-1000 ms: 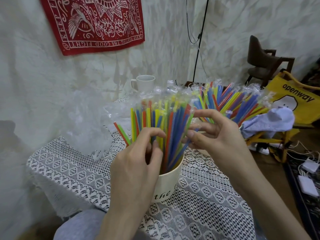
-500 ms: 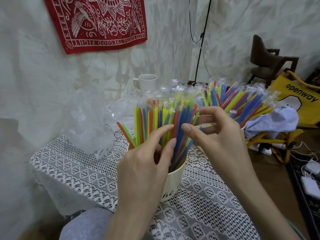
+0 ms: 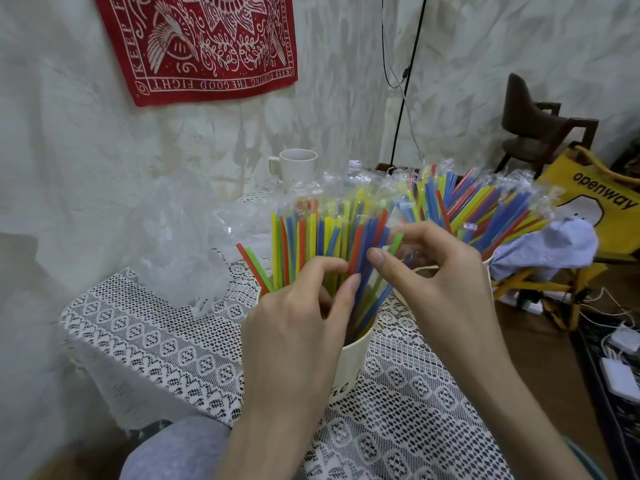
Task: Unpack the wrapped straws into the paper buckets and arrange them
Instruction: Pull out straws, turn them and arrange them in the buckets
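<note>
A cream paper bucket [image 3: 353,358] stands on the lace-covered table [image 3: 156,341], packed with upright wrapped straws [image 3: 311,237] in red, blue, yellow and green. My left hand [image 3: 294,334] covers the bucket's near rim, its fingers curled in among the straws. My right hand [image 3: 440,282] reaches in from the right, thumb and fingers pinching blue straws near their tops. Behind it a second bucket [image 3: 486,263], mostly hidden, holds another fanned bunch of wrapped straws [image 3: 485,206].
A heap of clear plastic wrapping [image 3: 180,244] lies on the table's left. A white mug [image 3: 296,166] stands at the back. To the right are a yellow bag [image 3: 595,199], blue cloth [image 3: 554,247], a dark chair [image 3: 540,126] and floor cables.
My hands have closed toward each other among the near bucket's straws. The right thumb now meets the left fingertips at the blue straws. The buckets stay put.
</note>
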